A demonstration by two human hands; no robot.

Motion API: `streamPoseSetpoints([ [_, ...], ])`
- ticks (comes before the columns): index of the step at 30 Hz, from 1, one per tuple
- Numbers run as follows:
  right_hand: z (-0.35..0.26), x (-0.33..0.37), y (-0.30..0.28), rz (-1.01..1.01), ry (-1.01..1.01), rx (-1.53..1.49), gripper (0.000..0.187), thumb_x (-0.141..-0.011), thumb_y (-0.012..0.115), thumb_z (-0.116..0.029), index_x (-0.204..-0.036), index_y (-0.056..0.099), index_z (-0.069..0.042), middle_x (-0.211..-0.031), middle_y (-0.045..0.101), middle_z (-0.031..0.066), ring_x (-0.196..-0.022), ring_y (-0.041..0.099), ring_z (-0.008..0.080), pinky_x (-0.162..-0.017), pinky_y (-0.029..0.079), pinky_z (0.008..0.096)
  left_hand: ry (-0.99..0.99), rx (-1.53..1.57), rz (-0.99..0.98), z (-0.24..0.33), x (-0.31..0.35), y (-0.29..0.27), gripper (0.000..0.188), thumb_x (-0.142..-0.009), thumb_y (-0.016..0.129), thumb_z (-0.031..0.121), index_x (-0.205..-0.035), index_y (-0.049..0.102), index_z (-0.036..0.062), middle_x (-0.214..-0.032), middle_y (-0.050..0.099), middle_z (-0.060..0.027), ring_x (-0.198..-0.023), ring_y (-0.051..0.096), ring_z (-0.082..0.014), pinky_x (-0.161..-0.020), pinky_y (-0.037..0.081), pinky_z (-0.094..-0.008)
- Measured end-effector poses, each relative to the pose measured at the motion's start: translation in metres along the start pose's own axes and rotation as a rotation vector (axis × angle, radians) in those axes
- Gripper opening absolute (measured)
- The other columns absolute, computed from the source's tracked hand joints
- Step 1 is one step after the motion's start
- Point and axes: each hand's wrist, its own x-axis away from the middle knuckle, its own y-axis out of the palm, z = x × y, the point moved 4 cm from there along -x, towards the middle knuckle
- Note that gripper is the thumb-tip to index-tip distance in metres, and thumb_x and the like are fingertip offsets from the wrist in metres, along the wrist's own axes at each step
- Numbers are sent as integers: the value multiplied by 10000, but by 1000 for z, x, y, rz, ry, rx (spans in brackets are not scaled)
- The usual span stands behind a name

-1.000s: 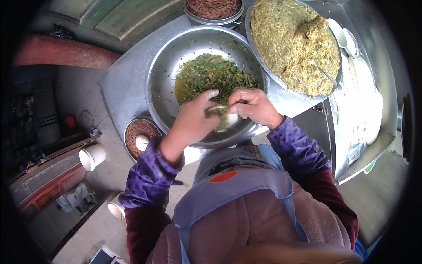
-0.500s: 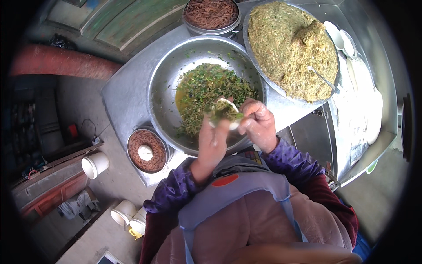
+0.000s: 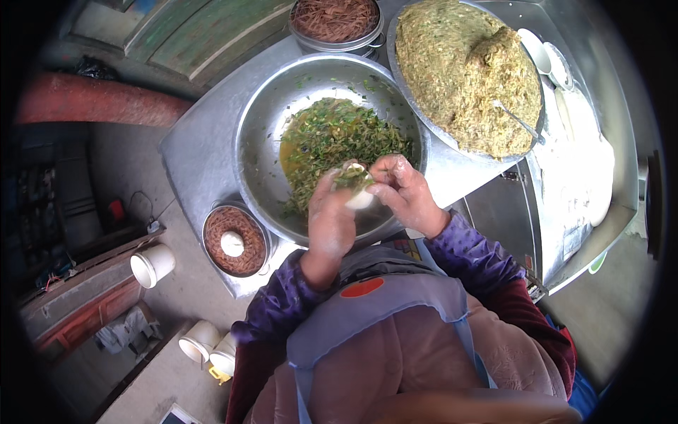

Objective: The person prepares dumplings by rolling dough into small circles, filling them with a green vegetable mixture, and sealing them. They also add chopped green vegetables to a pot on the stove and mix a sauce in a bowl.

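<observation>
Dumpling wrapper [image 3: 360, 198] with green filling sits cupped in left hand [image 3: 330, 222], above near rim of steel bowl [image 3: 258, 141]. Right hand [image 3: 402, 191] fingers pinched together on its edge. Judgement: keep filling centred, seal edge evenly, hold over bowl for drips.

Both hands [image 3: 367, 198] raised, fingertips prob. pinched together.
</observation>
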Motion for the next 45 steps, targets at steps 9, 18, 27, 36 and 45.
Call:
streamPoseSetpoints([
  [9,-17,-9,2,-106,-320,383,178,-802,665,0,-965,607,-44,-855,568,94,-768,589,216,-676,474,319,100,-361,36,-4,-2,-10,263,-929,517,20,-1186,551,-24,-1084,619,-96,-959,582,-147,-851,461,-259],
  [18,-18,-9,-4,-88,-265,409,108,-828,665,-24,-906,590,-23,-830,571,60,-707,579,170,-629,461,288,25,-205,-117,9,-1,-7,302,-854,470,-52,-1131,590,-55,-1211,568,-149,-1113,549,-222,-956,418,-322],
  [27,-16,-6,-5,-132,-204,361,159,-805,669,-9,-941,586,-19,-857,559,97,-750,583,229,-660,476,312,161,-518,-169,12,-5,-4,298,-868,477,-55,-1121,629,-14,-1199,576,-128,-1139,527,-200,-973,405,-307],
  [36,-20,-13,-7,-232,-140,293,144,-822,646,-6,-953,588,-22,-885,562,108,-808,583,268,-717,473,339,141,-764,-247,18,-7,9,596,-826,460,-116,-1393,359,35,-1233,552,-142,-1129,540,-197,-963,421,-306],
  [45,-7,-12,1,-107,130,47,152,-826,640,-10,-970,599,-31,-800,537,88,-735,564,224,-668,463,324,44,-266,-139,0,-8,-8,445,-922,497,30,-1348,380,-18,-1269,498,-129,-1143,496,-185,-988,398,-313],
])
